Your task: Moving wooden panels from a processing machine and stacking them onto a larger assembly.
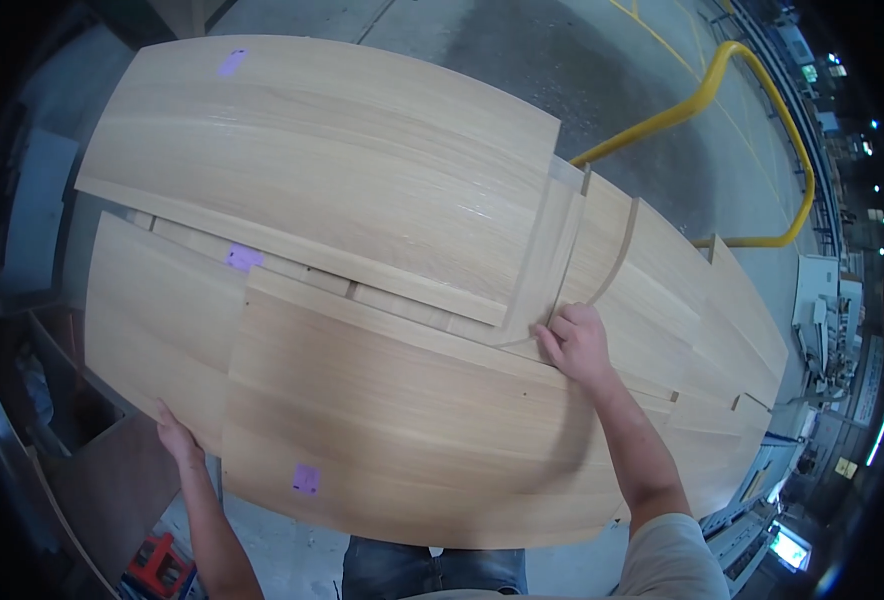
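1. Head view, far left: a pale wooden left board (152, 330) reaches under the left end of the front board.
2. Below it, near the lower edge, sits a red plastic object (160, 567); you cannot tell its kind.
3. Your left hand (179, 438) touches the near edge of the left board. Its fingers are mostly hidden, so you cannot tell how firmly they close.
4. The back board (332, 150) lies on the far side, beyond a narrow gap, with a purple label (233, 62) near its far left corner.
5. The front board (412, 400) lies nearest you, in front of your waist.
6. Your right hand (579, 345) rests at the far edge of the front board, fingers curled and thumb out to the left; you cannot tell whether it pinches anything.
7. More boards (652, 270) overlap to the right.
8. A yellow rail (697, 102) curves beyond them.
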Demonstrator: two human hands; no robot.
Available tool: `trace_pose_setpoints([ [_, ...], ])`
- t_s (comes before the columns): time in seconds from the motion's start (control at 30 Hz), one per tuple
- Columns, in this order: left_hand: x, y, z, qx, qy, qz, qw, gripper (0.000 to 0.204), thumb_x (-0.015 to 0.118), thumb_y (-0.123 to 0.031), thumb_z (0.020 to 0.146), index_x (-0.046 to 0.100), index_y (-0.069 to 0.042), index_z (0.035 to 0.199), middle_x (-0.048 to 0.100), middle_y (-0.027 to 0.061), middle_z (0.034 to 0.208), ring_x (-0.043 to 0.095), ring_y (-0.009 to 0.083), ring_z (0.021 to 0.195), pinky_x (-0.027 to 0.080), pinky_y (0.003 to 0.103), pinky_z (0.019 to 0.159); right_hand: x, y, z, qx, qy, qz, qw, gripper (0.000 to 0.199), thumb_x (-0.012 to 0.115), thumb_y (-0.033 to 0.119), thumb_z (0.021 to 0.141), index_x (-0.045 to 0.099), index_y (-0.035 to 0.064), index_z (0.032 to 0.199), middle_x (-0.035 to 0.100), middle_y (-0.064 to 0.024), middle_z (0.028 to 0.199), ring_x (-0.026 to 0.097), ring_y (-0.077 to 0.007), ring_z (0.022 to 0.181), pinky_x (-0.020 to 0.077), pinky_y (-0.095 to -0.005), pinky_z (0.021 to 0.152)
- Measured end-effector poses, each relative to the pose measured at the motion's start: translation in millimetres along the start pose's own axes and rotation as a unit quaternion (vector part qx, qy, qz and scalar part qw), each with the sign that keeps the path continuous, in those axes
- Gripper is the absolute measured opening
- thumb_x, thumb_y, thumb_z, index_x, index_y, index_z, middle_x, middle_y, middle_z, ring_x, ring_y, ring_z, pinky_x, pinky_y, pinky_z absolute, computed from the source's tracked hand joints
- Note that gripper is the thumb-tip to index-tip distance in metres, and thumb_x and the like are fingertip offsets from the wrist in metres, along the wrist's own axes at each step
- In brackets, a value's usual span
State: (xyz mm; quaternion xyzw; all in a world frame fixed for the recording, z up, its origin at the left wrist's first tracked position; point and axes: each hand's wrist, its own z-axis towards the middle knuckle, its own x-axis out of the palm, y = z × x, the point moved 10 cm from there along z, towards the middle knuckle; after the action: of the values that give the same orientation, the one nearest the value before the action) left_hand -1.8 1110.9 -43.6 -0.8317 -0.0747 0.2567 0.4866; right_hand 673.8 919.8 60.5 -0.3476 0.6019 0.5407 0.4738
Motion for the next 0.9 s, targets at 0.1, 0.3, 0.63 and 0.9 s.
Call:
trace_pose_setpoints([
  [0.1, -44.1, -4.7, 22.7, 0.019, -0.043, 0.071, 0.996, 0.060, 0.058, -0.039, 0.092, 0.046, 0.010, 0.125, 0.057, 0.0194, 0.120, 0.057, 0.0277, 0.108, 0.047, 0.038, 0.092, 17.0, 0.4, 14.7, 0.064, 0.076, 0.046, 0.994, 0.023, 0.068, 0.020, 0.078, 0.061, 0.0030, 0.064, 0.055, -0.0109, 0.068, 0.056, -0.0285, 0.071, 0.0431, -0.0388, 0.067],
  [0.3, 108.4, -158.1, -72.8, 0.405, 0.023, 0.360, 0.840, 0.049, 0.069, -0.016, 0.081, 0.051, -0.002, 0.125, 0.048, 0.0170, 0.128, 0.044, 0.0339, 0.122, 0.036, 0.041, 0.103, -8.7, -24.2, 80.8, 0.135, -0.126, 0.047, 0.982, 0.034, 0.065, 0.026, 0.085, 0.062, 0.0001, 0.107, 0.052, -0.0217, 0.114, 0.052, -0.0357, 0.105, 0.0428, -0.0407, 0.090],
  [0.63, 306.0, -225.8, 1.4, 0.546, 0.146, 0.509, 0.649, 0.064, 0.053, -0.049, 0.087, 0.043, -0.013, 0.140, 0.035, 0.0172, 0.146, 0.032, 0.0316, 0.136, 0.021, 0.048, 0.113, 15.0, -73.6, 261.1, 0.225, -0.097, -0.117, 0.962, 0.069, 0.047, 0.057, 0.088, 0.042, 0.0111, 0.139, 0.036, -0.0175, 0.144, 0.032, -0.0327, 0.135, 0.0192, -0.0525, 0.110],
  [0.9, 296.4, -213.9, -1.1, 0.560, 0.163, 0.515, 0.628, 0.057, 0.054, -0.037, 0.090, 0.043, -0.009, 0.139, 0.039, 0.0172, 0.144, 0.037, 0.0338, 0.132, 0.025, 0.045, 0.110, 21.0, -64.0, 229.0, 0.201, -0.107, -0.143, 0.963, 0.069, 0.048, 0.059, 0.086, 0.044, 0.0118, 0.137, 0.041, -0.0179, 0.140, 0.033, -0.0324, 0.133, 0.0160, -0.0535, 0.110],
])
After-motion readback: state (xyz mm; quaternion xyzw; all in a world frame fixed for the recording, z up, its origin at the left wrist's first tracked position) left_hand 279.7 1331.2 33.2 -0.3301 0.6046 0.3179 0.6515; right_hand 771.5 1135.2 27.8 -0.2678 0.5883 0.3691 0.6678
